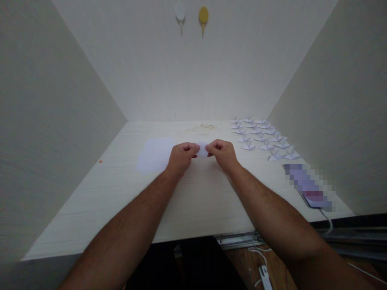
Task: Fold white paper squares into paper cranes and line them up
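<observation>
My left hand (181,156) and my right hand (222,154) meet over the middle of the pale desk (193,201). Both are closed in a pinch on a small piece of white paper (202,148) held between them, just above the desk top. Most of the paper is hidden by my fingers, so its fold cannot be made out. A flat stack of white paper sheets (155,155) lies on the desk just left of my left hand.
Several small folded paper cranes (262,137) stand in rows at the back right. A phone (306,187) with a cable lies near the right front edge. White walls enclose three sides. Two hooks (191,15) hang on the back wall.
</observation>
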`<state>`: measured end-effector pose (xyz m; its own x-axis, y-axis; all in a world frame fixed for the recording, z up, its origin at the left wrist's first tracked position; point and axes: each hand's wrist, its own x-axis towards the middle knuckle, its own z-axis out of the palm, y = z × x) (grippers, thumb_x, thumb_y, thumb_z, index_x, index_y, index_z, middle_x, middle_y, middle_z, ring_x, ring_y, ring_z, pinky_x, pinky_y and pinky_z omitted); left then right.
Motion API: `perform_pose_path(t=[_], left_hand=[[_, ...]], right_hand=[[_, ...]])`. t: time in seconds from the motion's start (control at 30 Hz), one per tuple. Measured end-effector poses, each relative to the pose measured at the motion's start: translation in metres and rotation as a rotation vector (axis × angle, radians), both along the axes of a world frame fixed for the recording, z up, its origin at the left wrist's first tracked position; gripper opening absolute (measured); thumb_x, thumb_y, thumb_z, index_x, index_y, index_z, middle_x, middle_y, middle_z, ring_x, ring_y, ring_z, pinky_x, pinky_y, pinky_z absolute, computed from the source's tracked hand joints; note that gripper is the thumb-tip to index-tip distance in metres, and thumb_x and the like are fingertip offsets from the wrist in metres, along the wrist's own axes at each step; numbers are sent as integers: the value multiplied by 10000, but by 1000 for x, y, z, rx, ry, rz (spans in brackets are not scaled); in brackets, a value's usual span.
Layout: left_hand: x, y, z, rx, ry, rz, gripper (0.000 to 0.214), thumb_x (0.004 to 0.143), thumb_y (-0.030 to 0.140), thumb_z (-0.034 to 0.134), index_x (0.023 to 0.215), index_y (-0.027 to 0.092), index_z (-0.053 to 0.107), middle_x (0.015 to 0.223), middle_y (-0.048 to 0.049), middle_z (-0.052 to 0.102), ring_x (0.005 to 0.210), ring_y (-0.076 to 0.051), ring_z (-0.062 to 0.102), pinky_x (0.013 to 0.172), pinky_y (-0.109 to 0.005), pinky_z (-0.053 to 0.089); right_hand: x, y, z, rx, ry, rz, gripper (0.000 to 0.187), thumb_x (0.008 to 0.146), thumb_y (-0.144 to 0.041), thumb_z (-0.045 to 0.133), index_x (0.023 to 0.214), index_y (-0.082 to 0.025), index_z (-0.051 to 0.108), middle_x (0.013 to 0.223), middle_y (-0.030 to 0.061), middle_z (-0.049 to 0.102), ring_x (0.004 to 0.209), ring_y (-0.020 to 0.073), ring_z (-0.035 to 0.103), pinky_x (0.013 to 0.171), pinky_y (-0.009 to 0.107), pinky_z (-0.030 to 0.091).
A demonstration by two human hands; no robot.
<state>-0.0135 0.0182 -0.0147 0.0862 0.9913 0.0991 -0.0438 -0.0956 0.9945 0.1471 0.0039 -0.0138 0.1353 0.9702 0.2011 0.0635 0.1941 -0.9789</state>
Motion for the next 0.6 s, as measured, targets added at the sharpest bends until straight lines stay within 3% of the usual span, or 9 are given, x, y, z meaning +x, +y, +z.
perform_pose_path(t=[0.23, 0.33, 0.43, 0.6], left_hand=[[-2, 1, -1, 7, 90, 25, 279, 690, 411, 777, 698, 145, 695, 664, -20, 671, 614, -125, 598, 645, -289, 529], [-5, 2, 0, 21, 96, -63, 251, 694, 381, 768, 726, 142, 700, 807, -47, 717, 651, -124, 615, 673, -299, 548], [-7, 5, 0, 46, 174, -70, 221, 706, 353, 744, 732, 139, 697, 915, -68, 728, 640, -113, 613, 651, -290, 545], [-7, 7, -1, 11, 202, -64, 197, 716, 338, 706, 702, 145, 674, 757, -41, 677, 643, -130, 611, 638, -298, 560]], right_hand=[[-1, 3, -3, -47, 141, 1, 221, 653, -360, 749, 600, -180, 633, 516, -8, 616, 499, 112, 546, 538, 265, 439], [1, 5, -4, -79, 213, -8, 206, 625, -345, 751, 590, -180, 633, 501, -16, 599, 484, 109, 534, 531, 266, 438], [2, 7, -4, -104, 227, -17, 195, 611, -335, 749, 582, -179, 636, 492, -16, 592, 475, 108, 527, 520, 264, 432], [0, 5, -3, -99, 208, -13, 185, 607, -326, 750, 579, -177, 645, 496, -12, 599, 474, 110, 534, 514, 263, 431]])
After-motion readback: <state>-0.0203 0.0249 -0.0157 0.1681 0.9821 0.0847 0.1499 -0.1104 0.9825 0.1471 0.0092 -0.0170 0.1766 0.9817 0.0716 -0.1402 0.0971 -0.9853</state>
